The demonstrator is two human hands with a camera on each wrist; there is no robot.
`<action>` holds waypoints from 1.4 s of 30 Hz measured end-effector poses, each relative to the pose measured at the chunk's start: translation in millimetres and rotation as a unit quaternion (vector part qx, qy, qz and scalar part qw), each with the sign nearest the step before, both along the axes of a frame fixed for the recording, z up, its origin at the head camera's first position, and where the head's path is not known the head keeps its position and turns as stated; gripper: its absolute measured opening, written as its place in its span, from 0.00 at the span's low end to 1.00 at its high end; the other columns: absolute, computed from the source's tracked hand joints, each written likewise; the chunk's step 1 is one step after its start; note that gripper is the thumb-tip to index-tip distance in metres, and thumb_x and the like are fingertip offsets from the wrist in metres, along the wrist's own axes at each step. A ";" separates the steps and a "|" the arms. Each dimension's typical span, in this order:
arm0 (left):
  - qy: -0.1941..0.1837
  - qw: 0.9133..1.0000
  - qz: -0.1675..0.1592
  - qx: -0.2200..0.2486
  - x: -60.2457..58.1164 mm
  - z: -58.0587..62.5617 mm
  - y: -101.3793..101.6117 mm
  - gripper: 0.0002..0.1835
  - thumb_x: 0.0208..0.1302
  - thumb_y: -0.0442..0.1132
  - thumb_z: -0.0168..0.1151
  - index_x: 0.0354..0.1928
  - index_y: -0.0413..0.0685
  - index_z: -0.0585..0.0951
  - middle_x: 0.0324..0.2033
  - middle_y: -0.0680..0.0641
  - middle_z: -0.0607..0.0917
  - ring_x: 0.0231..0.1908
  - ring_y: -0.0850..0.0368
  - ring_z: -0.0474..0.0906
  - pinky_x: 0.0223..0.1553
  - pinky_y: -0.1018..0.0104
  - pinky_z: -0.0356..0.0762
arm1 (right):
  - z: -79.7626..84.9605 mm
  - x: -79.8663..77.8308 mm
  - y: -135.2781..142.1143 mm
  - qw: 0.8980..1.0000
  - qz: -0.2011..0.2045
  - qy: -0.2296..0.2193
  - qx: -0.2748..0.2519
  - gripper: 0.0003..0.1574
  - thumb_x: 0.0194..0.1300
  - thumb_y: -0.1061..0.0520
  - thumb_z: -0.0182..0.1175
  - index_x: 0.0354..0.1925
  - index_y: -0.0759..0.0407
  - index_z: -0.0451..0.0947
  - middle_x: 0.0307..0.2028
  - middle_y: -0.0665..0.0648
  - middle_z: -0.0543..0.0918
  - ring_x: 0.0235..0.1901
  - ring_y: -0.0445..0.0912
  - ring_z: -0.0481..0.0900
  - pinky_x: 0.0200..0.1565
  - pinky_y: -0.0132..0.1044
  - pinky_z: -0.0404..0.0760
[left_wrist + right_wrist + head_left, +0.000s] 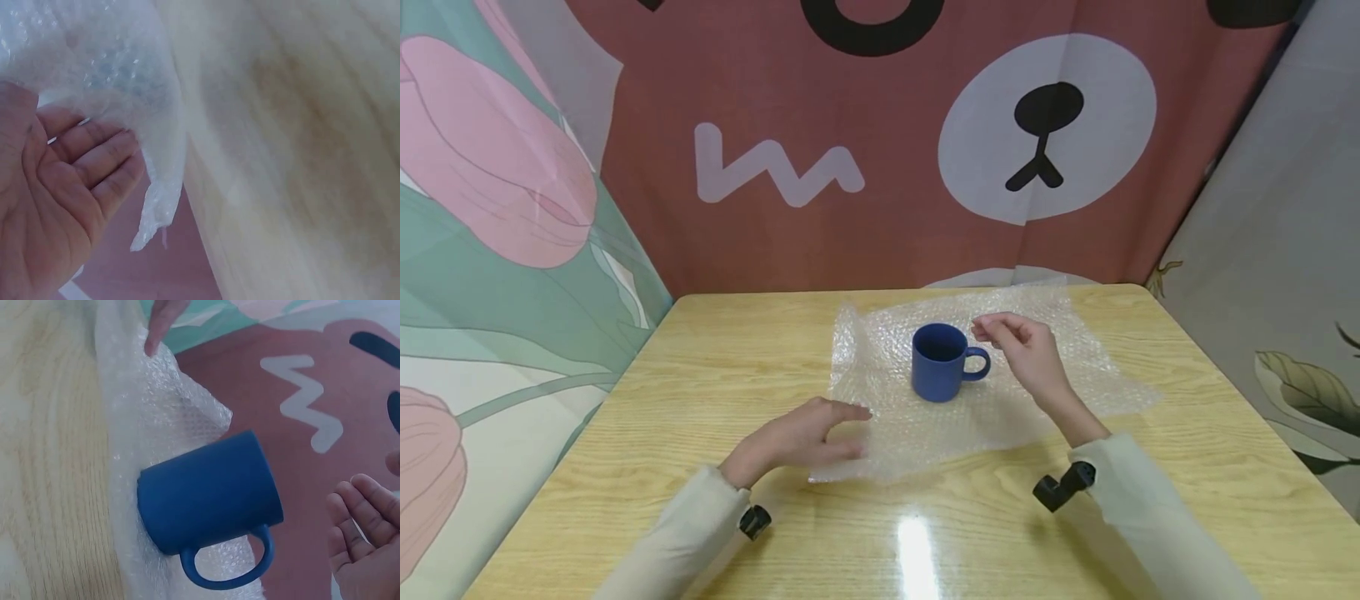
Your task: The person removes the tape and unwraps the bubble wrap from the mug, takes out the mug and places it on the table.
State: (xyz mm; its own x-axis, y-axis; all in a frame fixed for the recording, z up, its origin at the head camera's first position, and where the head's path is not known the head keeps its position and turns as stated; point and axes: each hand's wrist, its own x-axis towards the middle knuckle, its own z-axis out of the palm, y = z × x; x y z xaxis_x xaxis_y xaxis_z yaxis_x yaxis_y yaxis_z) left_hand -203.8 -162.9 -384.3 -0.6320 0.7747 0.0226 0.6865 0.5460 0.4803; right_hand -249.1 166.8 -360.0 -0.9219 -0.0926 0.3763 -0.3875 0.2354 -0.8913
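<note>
A blue mug stands upright on a sheet of clear bubble wrap, its handle toward the right. Just above and right of that handle is my right hand, fingers loosely bent and holding nothing. In the right wrist view, a gap separates those fingers from the mug. My left hand is at the wrap's left edge, thumb and fingers spread apart. Seen from the left wrist, the relaxed fingers lie close against the raised bubble wrap, without curling round it.
The bubble wrap lies on a light wooden table, reaching its far edge. Behind hangs a red-brown curtain with a bear print. Flower-patterned cloth runs along the left side, and a grey leaf-print curtain along the right.
</note>
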 end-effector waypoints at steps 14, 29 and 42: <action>-0.056 0.992 0.060 -0.100 11.2 -10.6 7.7 0.48 0.63 0.65 0.58 0.73 0.37 0.57 0.73 0.40 0.53 0.72 0.47 0.47 0.68 0.54 0.48 | -26.6 -26.8 5.8 0.992 -0.056 -0.108 -0.016 0.23 0.74 0.52 0.51 0.50 0.73 0.75 0.42 0.61 0.82 0.43 0.45 0.79 0.50 0.43 0.74; -0.047 0.987 0.034 -0.150 12.3 -19.1 13.5 0.53 0.61 0.67 0.57 0.74 0.37 0.51 0.74 0.40 0.46 0.73 0.48 0.42 0.69 0.54 0.43 | -50.8 -34.5 4.2 0.985 -0.013 -0.170 -0.018 0.22 0.75 0.52 0.50 0.45 0.72 0.76 0.33 0.50 0.81 0.38 0.40 0.77 0.47 0.38 0.76; -0.072 0.984 0.040 -0.160 12.7 -24.0 18.9 0.53 0.60 0.65 0.59 0.74 0.36 0.52 0.74 0.39 0.44 0.73 0.48 0.41 0.69 0.57 0.44 | -66.1 -43.3 3.4 0.978 0.064 -0.176 -0.088 0.16 0.73 0.59 0.51 0.26 0.58 0.77 0.24 0.49 0.75 0.28 0.39 0.73 0.34 0.31 0.71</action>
State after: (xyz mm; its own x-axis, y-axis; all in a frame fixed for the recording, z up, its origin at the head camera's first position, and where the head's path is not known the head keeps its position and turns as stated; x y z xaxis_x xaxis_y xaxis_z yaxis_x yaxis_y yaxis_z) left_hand -191.1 -144.0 -408.3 -0.6704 0.6747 -0.3086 0.5725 0.7350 0.3633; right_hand -292.4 170.1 -426.2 -0.9824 -0.1776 0.0581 -0.0655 0.0360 -0.9972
